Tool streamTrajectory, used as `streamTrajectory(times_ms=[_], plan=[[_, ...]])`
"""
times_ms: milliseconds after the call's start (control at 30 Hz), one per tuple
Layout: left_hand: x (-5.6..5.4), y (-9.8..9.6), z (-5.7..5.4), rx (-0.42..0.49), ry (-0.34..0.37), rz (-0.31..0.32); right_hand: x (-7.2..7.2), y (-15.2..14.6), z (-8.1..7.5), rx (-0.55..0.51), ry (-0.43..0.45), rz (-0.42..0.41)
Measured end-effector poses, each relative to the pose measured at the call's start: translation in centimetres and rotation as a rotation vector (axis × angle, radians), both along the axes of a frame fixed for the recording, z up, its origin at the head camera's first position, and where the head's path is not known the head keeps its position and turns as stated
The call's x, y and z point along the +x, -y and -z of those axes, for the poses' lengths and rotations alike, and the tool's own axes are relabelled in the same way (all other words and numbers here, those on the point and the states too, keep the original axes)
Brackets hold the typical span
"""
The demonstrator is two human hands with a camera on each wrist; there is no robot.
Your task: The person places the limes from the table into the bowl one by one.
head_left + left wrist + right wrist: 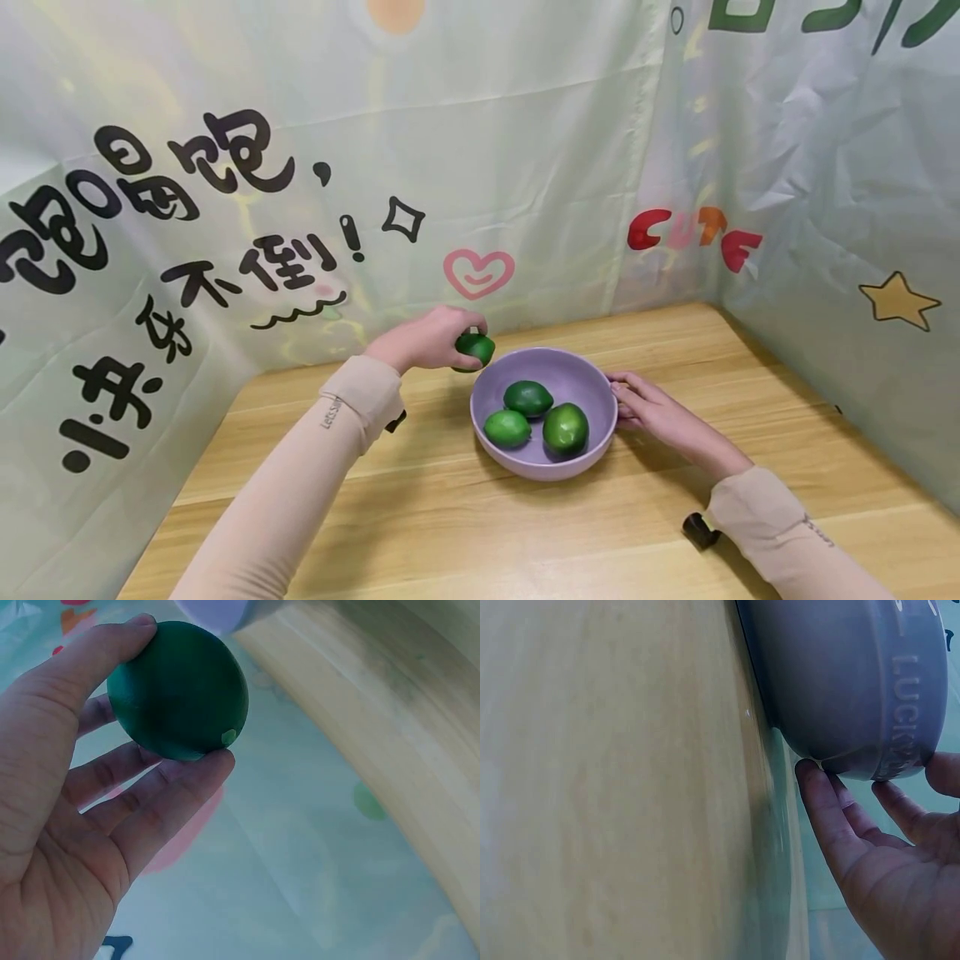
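The left hand point(432, 337) holds a dark green lime point(475, 350) between thumb and fingertips, just beyond the upper left rim of a purple bowl point(546, 473). In the left wrist view, the lime point(180, 690) shows a small pale stem spot. Inside the bowl lie a dark green lime point(528, 398), a brighter green lime point(507, 428) and a larger, rounder green fruit point(566, 429). At the bowl's right side, the right hand point(660, 414) touches the outer wall with spread fingertips. Raised lettering marks the bowl point(840, 682) in the right wrist view.
The bowl stands on a light wooden table point(465, 533). A printed cloth point(525, 167) with writing, a heart and a star hangs behind the table and along its sides. Small black devices point(701, 531) sit at both wrists.
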State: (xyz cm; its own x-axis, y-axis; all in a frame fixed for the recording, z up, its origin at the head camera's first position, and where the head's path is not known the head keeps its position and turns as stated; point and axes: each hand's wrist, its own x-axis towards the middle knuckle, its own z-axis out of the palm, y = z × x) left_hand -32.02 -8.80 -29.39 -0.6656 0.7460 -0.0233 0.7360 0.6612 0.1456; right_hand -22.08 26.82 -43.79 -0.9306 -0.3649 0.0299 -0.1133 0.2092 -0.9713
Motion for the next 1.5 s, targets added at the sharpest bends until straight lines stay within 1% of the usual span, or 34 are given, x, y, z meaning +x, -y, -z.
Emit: streamTrajectory(times_ms=[167, 300, 433, 833, 1067, 1367, 1500], plan=[[0.3, -1.3, -0.4, -0.029, -0.001, 0.022, 0.1, 0.0, 0.1, 0.008, -0.014, 0.014], [0.5, -2.3, -0.5, -0.052, 0.015, 0.030, 0.1, 0.0, 0.0, 0.010, -0.013, 0.023], [0.7, -3.3, -0.6, -0.064, 0.029, 0.038, 0.1, -0.1, 0.0, 0.013, -0.010, 0.026], [1.0, -6.1, -0.6, -0.106, 0.034, 0.089, 0.2, 0.1, -0.2, 0.016, -0.001, 0.026], [0.9, -7.5, 0.0, -0.117, 0.021, 0.134, 0.2, 0.2, -0.4, 0.028, 0.001, 0.029], [1.2, -9.4, 0.6, -0.176, -0.002, 0.156, 0.3, 0.0, -0.3, 0.020, 0.007, 0.019], [1.2, -10.2, 0.9, -0.186, 0.003, 0.171, 0.2, 0.0, -0.3, 0.014, 0.016, 0.019]])
